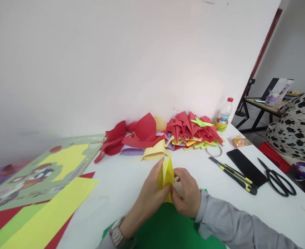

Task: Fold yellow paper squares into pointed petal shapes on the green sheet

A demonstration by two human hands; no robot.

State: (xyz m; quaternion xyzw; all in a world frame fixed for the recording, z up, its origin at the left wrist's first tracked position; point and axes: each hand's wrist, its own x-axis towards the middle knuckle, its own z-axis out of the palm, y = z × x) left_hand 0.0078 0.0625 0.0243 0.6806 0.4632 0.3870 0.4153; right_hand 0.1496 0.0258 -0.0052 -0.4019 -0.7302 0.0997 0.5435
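A small folded piece of yellow paper (167, 174) is held up between both hands, over the near middle of the white table. My left hand (152, 183) grips it from the left, with the thumb across its lower part. From the right, my right hand (186, 193) pinches its lower right edge between thumb and fingers. Beneath the hands lies a green sheet (168, 228) on the table. The lower end of the folded paper is partly hidden by my fingers.
Red folded-paper pieces (186, 126) and rolled red paper shapes (144, 129) line the wall, near a bottle (225, 112). At right lie a box cutter (235, 174), a black case (245, 167) and scissors (278, 180). Yellow paper strips (54, 211) lie left, beside a printed green board (72, 145).
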